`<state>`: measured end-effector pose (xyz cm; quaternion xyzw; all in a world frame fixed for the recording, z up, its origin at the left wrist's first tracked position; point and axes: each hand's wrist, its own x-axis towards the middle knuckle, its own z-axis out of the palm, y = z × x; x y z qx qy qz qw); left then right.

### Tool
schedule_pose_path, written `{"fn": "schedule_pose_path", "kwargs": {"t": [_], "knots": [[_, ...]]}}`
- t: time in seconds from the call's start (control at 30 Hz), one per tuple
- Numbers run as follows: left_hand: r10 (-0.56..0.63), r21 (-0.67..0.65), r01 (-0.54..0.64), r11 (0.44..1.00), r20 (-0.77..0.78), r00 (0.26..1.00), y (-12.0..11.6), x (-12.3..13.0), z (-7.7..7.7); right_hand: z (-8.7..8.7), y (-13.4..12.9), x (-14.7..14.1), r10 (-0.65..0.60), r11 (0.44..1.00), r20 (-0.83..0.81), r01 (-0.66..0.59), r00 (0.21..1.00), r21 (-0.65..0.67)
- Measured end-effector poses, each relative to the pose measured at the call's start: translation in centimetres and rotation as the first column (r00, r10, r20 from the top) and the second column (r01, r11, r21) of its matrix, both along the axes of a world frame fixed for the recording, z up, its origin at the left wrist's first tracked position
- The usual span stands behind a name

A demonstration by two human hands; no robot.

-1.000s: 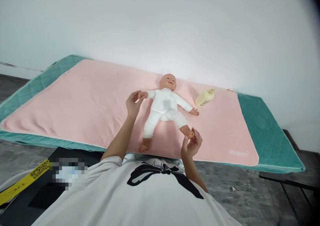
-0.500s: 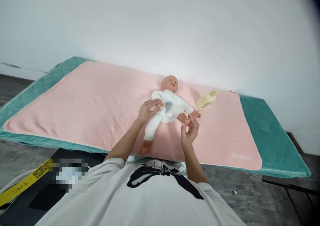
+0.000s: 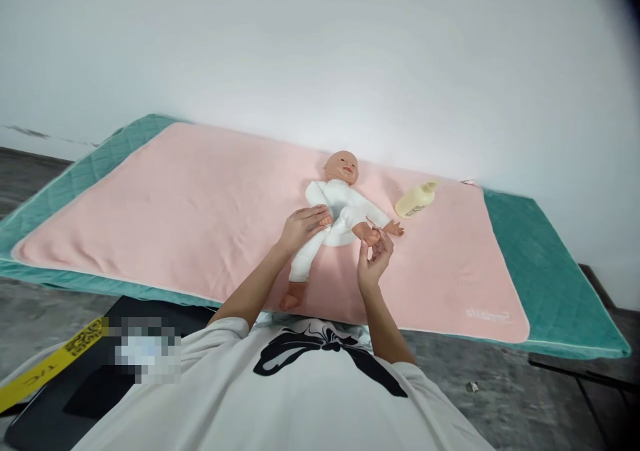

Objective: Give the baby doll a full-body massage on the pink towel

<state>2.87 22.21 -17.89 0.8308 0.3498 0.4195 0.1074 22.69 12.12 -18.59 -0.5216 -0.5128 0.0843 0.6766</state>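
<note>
A baby doll (image 3: pixel 343 198) in a white suit lies on its back on a pink mat (image 3: pixel 200 198), head toward the wall. My left hand (image 3: pixel 301 229) rests over the doll's hand and upper leg on the left side, fingers stretched forward and close together. My right hand (image 3: pixel 375 259) holds the doll's raised bare foot (image 3: pixel 366 233) between thumb and fingers. The doll's other leg lies stretched toward my body. Its arm on the right reaches out, with the small hand (image 3: pixel 395 228) on the mat.
A pale yellow bottle (image 3: pixel 415 200) lies on the mat right of the doll. Under the mat is a green padded cover (image 3: pixel 545 271). A white wall runs behind. A black case (image 3: pixel 45 418) and yellow strap (image 3: pixel 55 364) are at lower left.
My left hand has moved slightly right and flattened further over the doll's hand and side. My right hand has shifted a little left with the foot.
</note>
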Motion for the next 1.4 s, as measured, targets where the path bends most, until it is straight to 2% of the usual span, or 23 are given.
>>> {"fn": "schedule_pose_path", "kwargs": {"t": [0.1, 0.2, 0.3, 0.37, 0.47, 0.6, 0.73, 0.83, 0.93, 1.0, 1.13, 1.27, 1.4], "knots": [[0.014, 0.005, -0.014, 1.000, 0.005, 1.000, 0.0, -0.1, 0.0, 0.3, -0.3, 0.0, -0.003, 1.000, 0.005, 0.004, 1.000, -0.015], [0.081, -0.036, -0.079, 0.996, 0.043, 0.996, -0.1, -0.4, 0.1, 0.7, -0.8, 0.1, -0.002, 1.000, 0.011, 0.002, 1.000, -0.023], [0.191, -0.166, -0.163, 0.973, 0.172, 0.966, -0.2, -0.8, 0.4, 0.9, -1.5, 0.3, -0.010, 1.000, 0.005, 0.010, 1.000, 0.005], [0.275, -0.289, -0.190, 0.938, 0.290, 0.917, -0.1, -1.1, 0.8, 0.9, -2.1, 0.4, -0.020, 1.000, -0.004, 0.020, 1.000, 0.021], [0.380, -0.461, -0.135, 0.877, 0.494, 0.782, 0.3, -1.9, 1.3, 0.8, -2.8, 0.6, -0.032, 0.999, -0.004, 0.032, 0.999, 0.007], [0.500, -0.590, 0.027, 0.807, 0.707, 0.501, 1.4, -3.2, 1.5, 1.0, -3.6, 0.8, -0.049, 0.998, -0.003, 0.049, 0.999, -0.026], [0.643, -0.687, 0.153, 0.710, 0.722, 0.257, 2.6, -4.8, 0.7, 1.3, -4.5, 1.0, -0.045, 0.998, -0.027, 0.044, 0.999, -0.035], [0.750, -0.758, 0.232, 0.610, 0.647, 0.141, 3.5, -5.8, -0.4, 1.0, -5.9, 1.4, -0.065, 0.996, -0.011, 0.064, 0.998, -0.069], [0.839, -0.824, 0.260, 0.503, 0.538, 0.082, 4.2, -6.4, -1.4, 0.1, -8.1, 2.2, -0.085, 0.985, 0.012, 0.086, 0.996, -0.150], [0.868, -0.837, 0.288, 0.466, 0.496, 0.036, 4.5, -6.5, -1.9, -0.6, -9.6, 2.5, -0.080, 0.971, 0.029, 0.084, 0.996, -0.226], [0.891, -0.842, 0.319, 0.436, 0.453, -0.023, 4.9, -6.4, -2.2, -2.0, -12.1, 2.3, -0.057, 0.923, 0.044, 0.070, 0.997, -0.378], [0.899, -0.853, 0.309, 0.420, 0.438, -0.012, 5.1, -6.3, -2.2, -3.0, -13.6, 1.6, -0.024, 0.884, 0.082, 0.060, 0.996, -0.464], [0.897, -0.856, 0.307, 0.416, 0.441, 0.014, 5.0, -6.5, -2.4, -3.7, -14.3, 0.9, 0.044, 0.880, 0.157, 0.036, 0.987, -0.474]]}}
